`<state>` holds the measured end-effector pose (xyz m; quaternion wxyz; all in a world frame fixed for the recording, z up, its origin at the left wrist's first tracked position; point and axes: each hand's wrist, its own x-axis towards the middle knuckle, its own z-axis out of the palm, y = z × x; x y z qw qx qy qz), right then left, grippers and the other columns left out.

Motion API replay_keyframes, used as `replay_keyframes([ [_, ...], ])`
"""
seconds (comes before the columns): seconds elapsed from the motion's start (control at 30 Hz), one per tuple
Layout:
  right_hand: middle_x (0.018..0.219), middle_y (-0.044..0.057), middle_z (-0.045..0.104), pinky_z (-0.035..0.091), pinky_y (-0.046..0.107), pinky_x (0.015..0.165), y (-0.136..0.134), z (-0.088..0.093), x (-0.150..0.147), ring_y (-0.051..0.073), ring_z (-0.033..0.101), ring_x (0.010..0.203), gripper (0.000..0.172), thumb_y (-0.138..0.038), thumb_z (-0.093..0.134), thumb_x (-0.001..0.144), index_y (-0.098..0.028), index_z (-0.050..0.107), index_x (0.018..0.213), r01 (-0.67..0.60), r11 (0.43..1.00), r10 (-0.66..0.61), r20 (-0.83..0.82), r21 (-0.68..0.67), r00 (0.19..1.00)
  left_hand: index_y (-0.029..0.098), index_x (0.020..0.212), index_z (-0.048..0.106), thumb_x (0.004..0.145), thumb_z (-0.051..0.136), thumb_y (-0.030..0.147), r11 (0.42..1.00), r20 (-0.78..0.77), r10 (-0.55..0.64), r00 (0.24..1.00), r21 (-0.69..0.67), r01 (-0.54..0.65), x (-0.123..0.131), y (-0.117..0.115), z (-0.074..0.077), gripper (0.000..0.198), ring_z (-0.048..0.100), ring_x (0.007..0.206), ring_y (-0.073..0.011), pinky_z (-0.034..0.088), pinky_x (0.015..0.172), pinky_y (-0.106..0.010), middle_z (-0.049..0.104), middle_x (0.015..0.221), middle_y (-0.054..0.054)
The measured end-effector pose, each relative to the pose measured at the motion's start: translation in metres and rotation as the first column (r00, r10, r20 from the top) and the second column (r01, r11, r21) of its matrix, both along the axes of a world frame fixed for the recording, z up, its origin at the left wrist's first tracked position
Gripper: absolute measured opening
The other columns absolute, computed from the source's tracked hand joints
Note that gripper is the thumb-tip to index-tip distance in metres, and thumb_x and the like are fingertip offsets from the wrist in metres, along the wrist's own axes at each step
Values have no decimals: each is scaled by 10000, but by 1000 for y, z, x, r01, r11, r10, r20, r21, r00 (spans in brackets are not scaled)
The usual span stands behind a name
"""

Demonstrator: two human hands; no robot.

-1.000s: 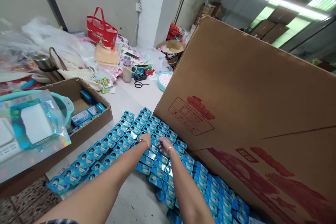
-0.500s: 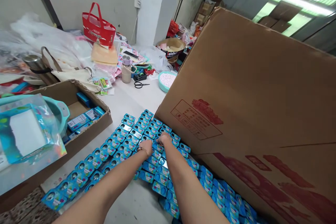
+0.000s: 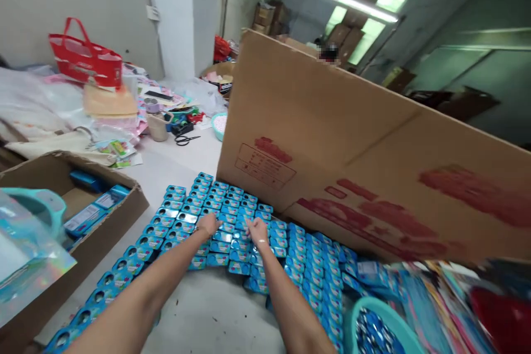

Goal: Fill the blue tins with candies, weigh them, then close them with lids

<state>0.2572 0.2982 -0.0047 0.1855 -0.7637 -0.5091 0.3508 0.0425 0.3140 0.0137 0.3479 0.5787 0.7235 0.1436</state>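
Rows of small blue boxes (image 3: 218,260) stand packed together on the white table (image 3: 211,310), many with a round dark hole on the front. Over the middle rows is my left hand (image 3: 208,224), its fingers curled down at the boxes. My right hand (image 3: 258,230) is a little to the right, fingers bent and touching or just above the boxes. Whether either hand grips a box is too small to make out.
A big cardboard carton (image 3: 332,138) rises behind the boxes. At the left sits an open cardboard box (image 3: 103,238) with blue packs. Scissors (image 3: 186,140), a cup (image 3: 157,126) and a red bag (image 3: 87,63) lie beyond. A teal basin (image 3: 352,323) stands lower right.
The view has swung to the right, bringing the teal basin and more of the carton into sight. My hands have moved apart over the boxes.
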Motion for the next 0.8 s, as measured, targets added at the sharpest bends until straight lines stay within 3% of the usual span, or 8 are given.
replay_keyframes([
  [0.1,613,17,657,492,265,533,-99,13,111,176,629,540,511,-743,401,800,-240,417,710,234,967,-231,-41,95,972,128,745,644,864,602,367,995,-21,-88,996,53,89,11,-19,6,270,656,855,-275,454,769,-359,662,774,-122],
  [0.17,630,36,652,506,286,571,-173,24,192,191,633,571,532,-773,343,784,-250,382,693,413,901,-416,-4,133,909,147,761,643,870,557,386,976,3,-197,980,95,196,38,-37,9,277,654,793,-273,430,719,-335,659,737,-108],
  [0.27,706,79,672,519,322,679,-276,37,297,238,674,712,484,-705,363,819,-237,464,746,636,760,-650,116,136,751,169,884,652,862,518,395,898,76,-433,898,121,423,119,-74,15,264,631,692,-234,411,652,-314,661,712,-80],
  [0.37,909,119,701,495,352,818,-341,34,369,270,675,924,365,-521,478,848,-190,572,969,740,669,-728,252,62,637,173,1029,647,854,521,387,742,169,-671,722,142,656,234,-127,25,304,627,711,-216,419,648,-302,681,763,-84],
  [0.5,1107,167,664,429,391,951,-367,3,409,301,611,1103,425,-421,581,812,-148,595,1138,742,666,-679,350,-75,645,210,1185,606,863,555,345,494,270,-854,444,157,855,388,-207,33,353,638,927,-217,446,846,-316,695,969,-65],
  [0.6,1212,192,609,408,445,966,-361,-28,410,354,556,1164,528,-475,647,759,-154,591,1175,713,690,-632,377,-125,677,183,1139,630,826,644,266,375,328,-886,328,92,922,476,-247,23,324,562,1143,-256,393,1009,-397,640,1170,-101],
  [0.7,1224,174,605,436,419,917,-352,-51,408,344,559,1145,513,-454,644,758,-186,580,1191,675,728,-602,356,-123,714,160,1136,616,869,633,312,328,428,-849,308,-28,944,529,-265,6,308,543,1164,-254,429,1000,-469,585,1246,-111],
  [0.8,1023,145,685,476,419,852,-352,-60,415,334,639,1007,444,-427,616,749,-201,608,1131,624,774,-580,280,-101,765,193,1189,588,904,591,355,326,611,-725,318,-102,940,550,-269,-4,328,572,1111,-228,500,923,-439,575,1249,-93],
])
